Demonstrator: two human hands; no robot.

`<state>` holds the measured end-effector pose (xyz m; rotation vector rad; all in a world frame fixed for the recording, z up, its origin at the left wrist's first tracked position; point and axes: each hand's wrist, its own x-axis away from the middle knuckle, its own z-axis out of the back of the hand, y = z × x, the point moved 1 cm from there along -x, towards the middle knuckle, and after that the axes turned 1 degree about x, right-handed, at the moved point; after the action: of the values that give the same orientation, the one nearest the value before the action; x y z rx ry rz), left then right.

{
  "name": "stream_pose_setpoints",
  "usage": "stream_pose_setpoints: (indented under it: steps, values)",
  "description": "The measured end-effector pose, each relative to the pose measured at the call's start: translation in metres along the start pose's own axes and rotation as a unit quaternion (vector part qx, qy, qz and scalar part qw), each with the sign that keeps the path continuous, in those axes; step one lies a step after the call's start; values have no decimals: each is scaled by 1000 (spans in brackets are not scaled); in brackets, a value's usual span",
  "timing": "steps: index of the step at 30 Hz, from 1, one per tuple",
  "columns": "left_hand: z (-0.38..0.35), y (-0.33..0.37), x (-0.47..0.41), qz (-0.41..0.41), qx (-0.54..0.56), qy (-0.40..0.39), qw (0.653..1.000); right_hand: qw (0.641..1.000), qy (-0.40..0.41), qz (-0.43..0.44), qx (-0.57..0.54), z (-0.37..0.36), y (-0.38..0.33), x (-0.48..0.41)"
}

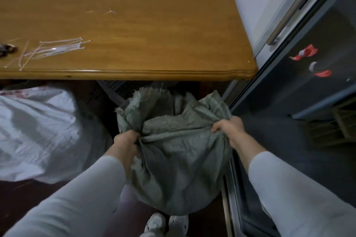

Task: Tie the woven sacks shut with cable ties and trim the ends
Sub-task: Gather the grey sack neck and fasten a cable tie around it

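Observation:
A grey-green woven sack (pixel 179 159) stands on the floor in front of me, its frayed mouth open toward the table. My left hand (pixel 126 143) grips a bunch of the sack's fabric on its left side. My right hand (pixel 229 128) grips the fabric on the right side near the rim. A bundle of pale cable ties (pixel 59 49) lies on the wooden table (pixel 154 31) at the left, with a few loose ties beside it. Scissor handles (pixel 7 49) show at the table's far left edge.
A white woven sack (pixel 38 132) lies on the floor to the left. A dark glass sliding door (pixel 308 86) with red stickers stands close on the right. A grey basket (pixel 123 88) sits under the table. My white shoes (pixel 166 225) are below the sack.

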<state>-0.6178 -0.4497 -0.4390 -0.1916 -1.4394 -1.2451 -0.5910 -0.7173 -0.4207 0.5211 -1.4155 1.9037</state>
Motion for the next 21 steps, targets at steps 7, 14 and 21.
stream_pose_setpoints:
  steps: [7,14,21]
  values:
    - [14,-17,-13,-11,-63,-5,998,991,-120,25,49,0,13,-9]
    - [42,-30,-41,88,-180,-100,975,968,-242,-60,38,0,25,-9]
    - [33,-4,-61,112,-38,-189,975,821,-66,-94,559,9,50,-18]
